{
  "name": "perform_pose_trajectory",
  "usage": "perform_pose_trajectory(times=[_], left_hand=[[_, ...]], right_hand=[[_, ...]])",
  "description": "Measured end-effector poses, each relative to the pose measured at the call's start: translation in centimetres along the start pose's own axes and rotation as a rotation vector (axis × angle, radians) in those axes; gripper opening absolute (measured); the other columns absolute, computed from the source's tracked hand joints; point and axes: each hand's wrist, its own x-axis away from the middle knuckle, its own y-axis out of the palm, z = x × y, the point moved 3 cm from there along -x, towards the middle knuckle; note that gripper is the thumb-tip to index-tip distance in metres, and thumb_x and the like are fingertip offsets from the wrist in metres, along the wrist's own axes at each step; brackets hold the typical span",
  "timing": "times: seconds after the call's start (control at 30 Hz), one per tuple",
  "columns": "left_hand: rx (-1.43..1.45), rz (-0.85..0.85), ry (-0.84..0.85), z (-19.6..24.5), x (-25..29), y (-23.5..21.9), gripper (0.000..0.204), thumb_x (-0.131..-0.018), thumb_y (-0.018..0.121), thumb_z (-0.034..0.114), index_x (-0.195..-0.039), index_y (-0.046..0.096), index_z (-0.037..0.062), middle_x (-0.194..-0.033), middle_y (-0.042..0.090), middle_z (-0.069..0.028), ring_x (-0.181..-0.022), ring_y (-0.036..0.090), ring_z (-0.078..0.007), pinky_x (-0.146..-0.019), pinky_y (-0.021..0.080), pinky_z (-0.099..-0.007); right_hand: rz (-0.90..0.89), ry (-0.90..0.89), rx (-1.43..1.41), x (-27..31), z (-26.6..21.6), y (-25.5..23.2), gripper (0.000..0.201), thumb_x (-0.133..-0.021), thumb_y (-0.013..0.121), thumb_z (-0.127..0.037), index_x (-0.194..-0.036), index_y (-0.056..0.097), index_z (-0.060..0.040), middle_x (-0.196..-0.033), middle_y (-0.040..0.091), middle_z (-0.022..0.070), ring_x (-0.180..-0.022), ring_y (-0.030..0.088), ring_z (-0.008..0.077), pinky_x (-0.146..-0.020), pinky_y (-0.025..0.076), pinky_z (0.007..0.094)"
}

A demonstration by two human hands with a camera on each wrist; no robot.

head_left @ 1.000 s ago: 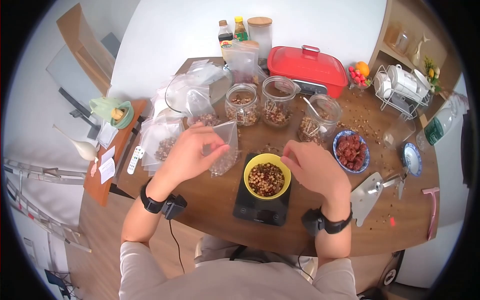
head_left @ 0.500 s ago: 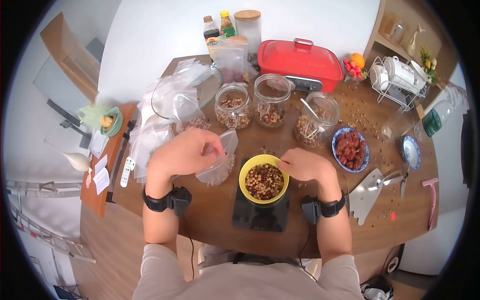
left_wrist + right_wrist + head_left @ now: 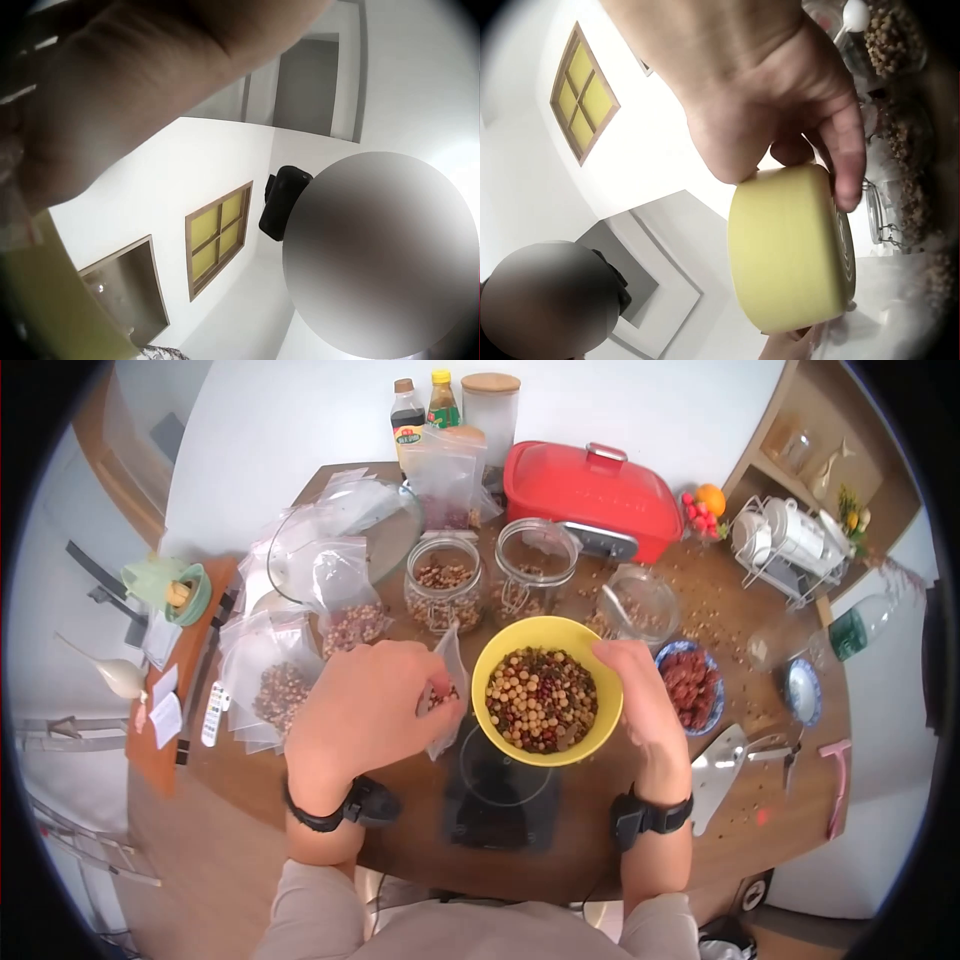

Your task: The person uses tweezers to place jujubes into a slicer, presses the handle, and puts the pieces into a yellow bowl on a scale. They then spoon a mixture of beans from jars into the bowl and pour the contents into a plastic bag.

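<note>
My right hand (image 3: 640, 685) grips the rim of a yellow bowl (image 3: 780, 247), thumb on one side and fingers at its base. The bowl is held up over the black kitchen scale (image 3: 500, 815) and tilts towards me. Inside lies a mix of pale round and dark red dried beans (image 3: 540, 700). Just left of the bowl, my left hand (image 3: 365, 705) pinches a clear zip bag (image 3: 452, 650), its mouth close to the bowl's left rim. Some similar beans show in the bag. My left hand's fingertips are mostly hidden in the left wrist view.
Filled zip bags (image 3: 285, 695) lie on the left beside a glass lid (image 3: 390, 525). Behind the bowl stand glass jars (image 3: 445, 585) and a red electric cooker (image 3: 590, 495). To the right are a blue-patterned bowl of dark red food (image 3: 690, 685), a metal spatula (image 3: 715, 770) and scattered beans.
My right hand has taken hold of the yellow bowl and lifted it off the scale. My left hand has drawn the bag upright and closer to the bowl.
</note>
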Motion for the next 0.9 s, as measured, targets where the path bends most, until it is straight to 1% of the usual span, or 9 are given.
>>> perform_pose_trajectory(times=[0.07,0.13,0.2,0.33,0.37,0.43,0.53,0.7,0.9], left_hand=[[0.017,-0.038,0.023,0.3,0.0,-0.1,0.023,-0.077,0.075,0.030,-0.078,0.069,0.0082,-0.074,0.065,-0.0078,-0.072,0.064,-0.0288,-0.066,0.050,-0.0405],[0.040,-0.044,0.025,0.6,0.1,-0.6,0.034,-0.080,0.075,0.040,-0.077,0.070,0.0061,-0.082,0.070,-0.0108,-0.080,0.068,-0.0318,-0.069,0.052,-0.0424],[0.003,-0.026,0.062,0.7,-0.3,0.1,0.035,-0.081,0.074,0.040,-0.075,0.069,0.0053,-0.080,0.069,-0.0121,-0.078,0.068,-0.0323,-0.069,0.053,-0.0425],[0.075,-0.014,0.099,0.6,-0.7,0.4,0.039,-0.082,0.072,0.041,-0.071,0.069,0.0043,-0.069,0.066,-0.0146,-0.069,0.067,-0.0344,-0.062,0.053,-0.0424],[0.061,0.002,0.104,0.4,-0.8,0.6,0.040,-0.082,0.072,0.042,-0.069,0.068,0.0043,-0.066,0.064,-0.0153,-0.066,0.066,-0.0348,-0.060,0.052,-0.0423],[0.032,0.042,0.109,-0.1,-0.8,0.9,0.042,-0.083,0.072,0.043,-0.066,0.068,0.0042,-0.060,0.061,-0.0166,-0.061,0.065,-0.0358,-0.056,0.052,-0.0420],[-0.040,-0.010,0.010,-0.6,-0.9,0.7,0.038,-0.081,0.073,0.039,-0.067,0.068,0.0040,-0.063,0.062,-0.0179,-0.064,0.063,-0.0392,-0.061,0.052,-0.0436],[-0.152,0.074,-0.010,-0.4,-1.1,0.1,0.052,-0.076,0.076,0.052,-0.061,0.067,0.0033,-0.058,0.061,-0.0170,-0.062,0.066,-0.0351,-0.058,0.052,-0.0411],[-0.121,0.052,-0.004,-0.5,-1.3,0.0,0.057,-0.076,0.077,0.055,-0.061,0.066,0.0014,-0.059,0.062,-0.0176,-0.063,0.067,-0.0342,-0.059,0.054,-0.0408]], right_hand=[[0.104,-0.004,-0.134,0.7,-0.7,-0.1,0.031,-0.097,0.058,-0.023,-0.091,0.070,0.0054,-0.080,0.066,0.0005,-0.072,0.057,0.0061,-0.061,0.042,0.0231],[0.085,0.004,-0.273,0.9,-0.1,-1.6,0.031,-0.094,0.061,-0.024,-0.099,0.068,0.0056,-0.090,0.069,0.0061,-0.082,0.061,0.0103,-0.072,0.047,0.0247],[0.237,-0.008,-0.405,1.2,-1.1,-1.2,0.033,-0.094,0.061,-0.026,-0.103,0.068,0.0055,-0.092,0.069,0.0072,-0.085,0.062,0.0117,-0.078,0.048,0.0248],[0.374,-0.077,-0.331,0.4,-2.6,0.3,0.035,-0.095,0.058,-0.027,-0.103,0.067,0.0055,-0.089,0.067,0.0051,-0.083,0.061,0.0114,-0.078,0.047,0.0249],[0.119,-0.159,-0.239,0.4,-3.8,0.6,0.034,-0.096,0.057,-0.026,-0.101,0.069,0.0051,-0.089,0.067,0.0034,-0.083,0.060,0.0098,-0.077,0.045,0.0248],[0.139,-0.182,-0.211,0.2,-4.0,1.5,0.033,-0.096,0.056,-0.026,-0.099,0.070,0.0049,-0.088,0.067,0.0024,-0.083,0.058,0.0085,-0.075,0.044,0.0241],[0.128,-0.180,-0.199,-0.3,-3.6,2.7,0.032,-0.097,0.057,-0.024,-0.098,0.070,0.0053,-0.090,0.067,0.0017,-0.084,0.056,0.0072,-0.075,0.043,0.0240],[0.126,-0.226,-0.020,-0.5,-3.6,3.6,0.033,-0.099,0.056,-0.024,-0.095,0.070,0.0060,-0.087,0.067,-0.0003,-0.082,0.056,0.0055,-0.074,0.043,0.0236],[0.120,-0.200,0.006,-0.6,-4.2,4.1,0.033,-0.100,0.055,-0.023,-0.082,0.065,0.0024,-0.069,0.062,0.0005,-0.058,0.055,0.0054,-0.052,0.042,0.0230]])
